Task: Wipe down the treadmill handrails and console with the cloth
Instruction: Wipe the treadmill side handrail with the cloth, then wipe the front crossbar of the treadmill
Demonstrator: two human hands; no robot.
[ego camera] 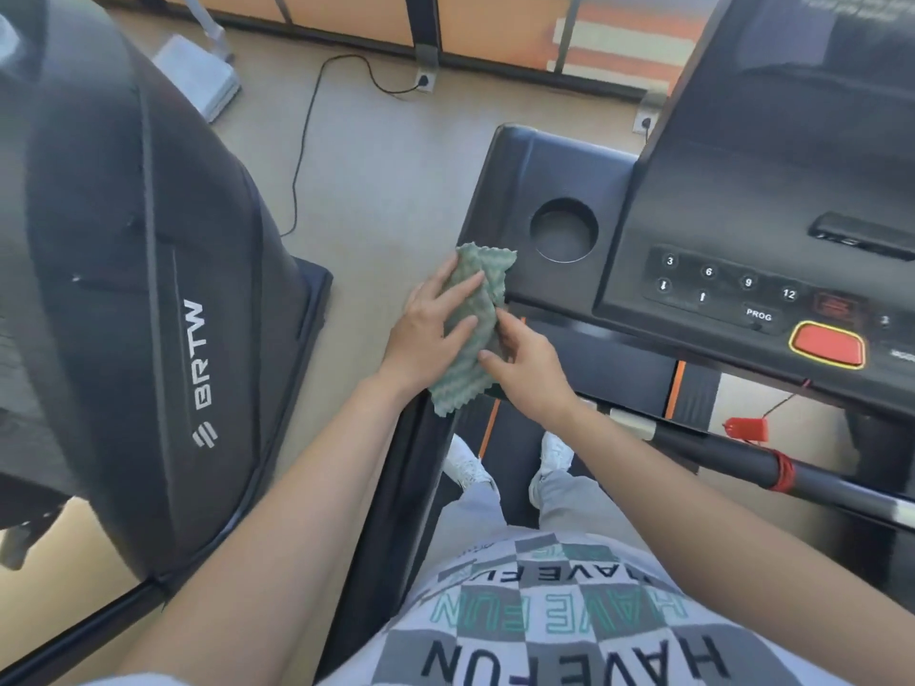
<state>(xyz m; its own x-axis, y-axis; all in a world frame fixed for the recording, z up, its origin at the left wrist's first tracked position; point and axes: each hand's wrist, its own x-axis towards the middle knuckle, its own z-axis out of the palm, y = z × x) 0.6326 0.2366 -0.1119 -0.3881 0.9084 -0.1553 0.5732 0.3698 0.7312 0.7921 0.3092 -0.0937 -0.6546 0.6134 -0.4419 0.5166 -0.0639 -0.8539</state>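
Dark treadmill belt [515,438] runs beneath us. Our left hand [421,339] lays nearly straight fingers across the green cloth [458,383], while our right hand [530,373] pinches its edge, at the near left corner of the console [703,200], near the cup holder [563,230].

Both bare forearms reach forward from the lower frame and converge at centre. Left hand [428,334] palm down, fingers near straight, slightly spread, lying flat on green wavy-textured cloth [475,269]; thumb hidden. Right hand [527,371] just beside it, back up, thumb and forefinger pinching the cloth's right edge, other fingers curled under.
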